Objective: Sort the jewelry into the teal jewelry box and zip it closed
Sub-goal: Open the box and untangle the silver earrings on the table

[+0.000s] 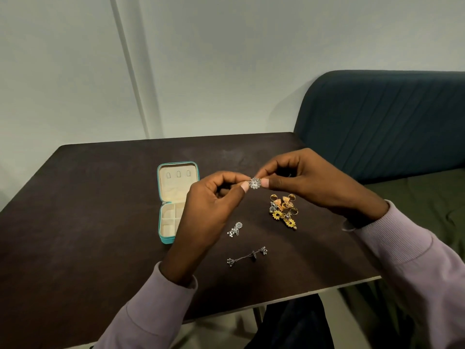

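Observation:
The teal jewelry box (166, 197) lies open on the dark table, cream lid lining at the back and small compartments in front, partly hidden by my left hand (214, 200). Both hands pinch a round silver earring (255, 183) in the air above the table, my right hand (309, 180) holding its right side. A pile of gold and yellow earrings (284, 209) lies below my right hand. A silver dangling earring (235, 229) and a silver chain piece (247, 255) lie nearer the front.
The dark table (88, 235) ends at a front edge close to my lap. A dark teal upholstered seat back (382, 117) and a green cushion (427, 197) stand to the right. A pale wall rises behind.

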Tool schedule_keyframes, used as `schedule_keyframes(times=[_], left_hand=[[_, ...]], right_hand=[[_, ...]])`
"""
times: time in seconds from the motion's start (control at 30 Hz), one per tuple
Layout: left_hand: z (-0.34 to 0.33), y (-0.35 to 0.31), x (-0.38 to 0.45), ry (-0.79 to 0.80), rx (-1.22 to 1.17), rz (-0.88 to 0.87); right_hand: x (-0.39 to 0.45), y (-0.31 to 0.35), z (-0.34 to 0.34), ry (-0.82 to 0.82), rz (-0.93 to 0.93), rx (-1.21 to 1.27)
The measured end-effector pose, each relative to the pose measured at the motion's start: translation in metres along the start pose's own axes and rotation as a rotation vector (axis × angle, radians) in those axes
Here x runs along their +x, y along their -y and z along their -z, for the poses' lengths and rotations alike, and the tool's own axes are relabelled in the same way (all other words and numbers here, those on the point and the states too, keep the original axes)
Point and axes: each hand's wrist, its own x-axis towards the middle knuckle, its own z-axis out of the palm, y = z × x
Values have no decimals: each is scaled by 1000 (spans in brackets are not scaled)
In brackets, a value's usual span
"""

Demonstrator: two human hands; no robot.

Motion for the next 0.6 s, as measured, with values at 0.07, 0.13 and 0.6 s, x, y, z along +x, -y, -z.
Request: schedule_keyframes(times=[0.07, 0.13, 0.6], left_hand=[[-1, 2, 0, -14, 33, -9], [-1, 6, 0, -33, 61, -19], [8, 54, -41, 226, 330, 157]], right_hand=[[-1, -2, -1, 2, -1, 19], [-2, -3, -1, -3, -5, 29], [-26, -52, -41, 227, -238, 6]])
